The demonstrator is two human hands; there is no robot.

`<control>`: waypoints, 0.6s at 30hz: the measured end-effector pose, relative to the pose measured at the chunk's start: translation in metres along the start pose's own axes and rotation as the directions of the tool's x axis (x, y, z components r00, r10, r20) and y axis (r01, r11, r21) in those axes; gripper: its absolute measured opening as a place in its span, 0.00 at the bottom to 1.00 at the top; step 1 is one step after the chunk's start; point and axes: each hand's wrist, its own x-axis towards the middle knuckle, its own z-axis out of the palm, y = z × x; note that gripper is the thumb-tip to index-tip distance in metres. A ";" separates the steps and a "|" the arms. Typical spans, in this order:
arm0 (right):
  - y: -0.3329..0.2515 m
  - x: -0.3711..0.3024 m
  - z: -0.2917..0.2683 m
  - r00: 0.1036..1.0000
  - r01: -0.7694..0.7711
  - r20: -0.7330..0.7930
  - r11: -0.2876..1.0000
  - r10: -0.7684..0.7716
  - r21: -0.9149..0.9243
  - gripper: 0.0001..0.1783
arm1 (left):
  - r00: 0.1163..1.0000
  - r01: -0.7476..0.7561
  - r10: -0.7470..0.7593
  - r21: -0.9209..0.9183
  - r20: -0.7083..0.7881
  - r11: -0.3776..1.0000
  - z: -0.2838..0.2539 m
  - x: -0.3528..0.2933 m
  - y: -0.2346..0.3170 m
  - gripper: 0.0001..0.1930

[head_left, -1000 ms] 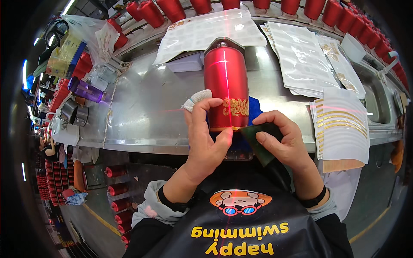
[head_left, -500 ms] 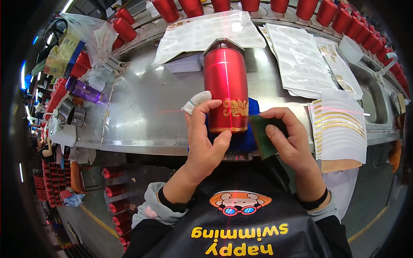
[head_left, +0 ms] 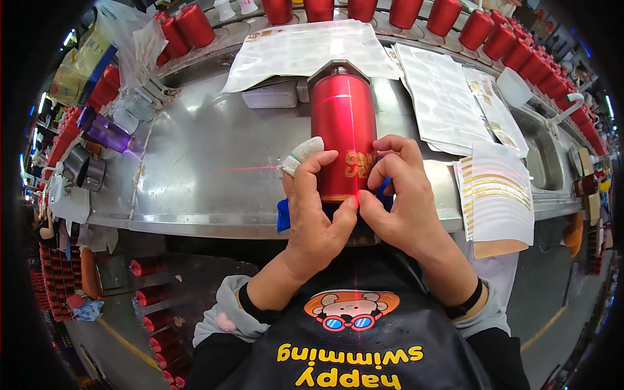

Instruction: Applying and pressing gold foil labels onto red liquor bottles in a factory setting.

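A red metallic bottle point(head_left: 342, 123) lies with its narrow end away from me against a dark angular holder point(head_left: 336, 65). A gold decal point(head_left: 356, 164) marks its lower part, and a thin gold band rings its near end. My left hand point(head_left: 313, 218) grips the bottle's left side, thumb at the near rim; a white wrap point(head_left: 303, 155) covers one finger. On the right side, my right hand point(head_left: 404, 198) has its bent fingers and thumb against the bottle beside the decal. Blue cloth point(head_left: 283, 214) shows behind the hands. No dark green scraper is visible now.
White decal sheets point(head_left: 448, 97) lie at the right, with gold-striped sheets point(head_left: 497, 198) nearer me. Beyond them are a white bowl point(head_left: 513, 86) and a sink point(head_left: 545, 153). Red bottles point(head_left: 406, 10) line the far conveyor. A purple bottle point(head_left: 107, 132) stands at the left.
My right hand has moved left onto the bottle, and the dark green scraper it held has gone from sight. The bottle has turned slightly, its decal shifting right. My left hand stays on it.
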 end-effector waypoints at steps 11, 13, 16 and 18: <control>-0.004 0.003 0.002 0.999 -0.048 0.025 0.999 0.048 -0.012 0.10 | 0.996 -0.043 0.043 0.002 -0.080 0.999 0.002 0.003 0.001 0.29; -0.003 0.004 0.001 0.999 -0.040 0.027 0.999 0.040 -0.033 0.09 | 0.996 -0.041 0.041 -0.006 -0.083 0.999 0.002 0.003 0.001 0.30; -0.001 0.004 0.001 0.999 -0.041 0.035 0.999 0.041 -0.006 0.09 | 0.996 -0.036 0.035 -0.007 -0.077 0.999 0.001 0.002 0.002 0.29; 0.002 0.004 0.000 0.999 -0.027 0.041 1.000 0.027 -0.003 0.09 | 0.996 -0.036 0.036 -0.002 -0.077 0.999 0.001 0.002 0.001 0.29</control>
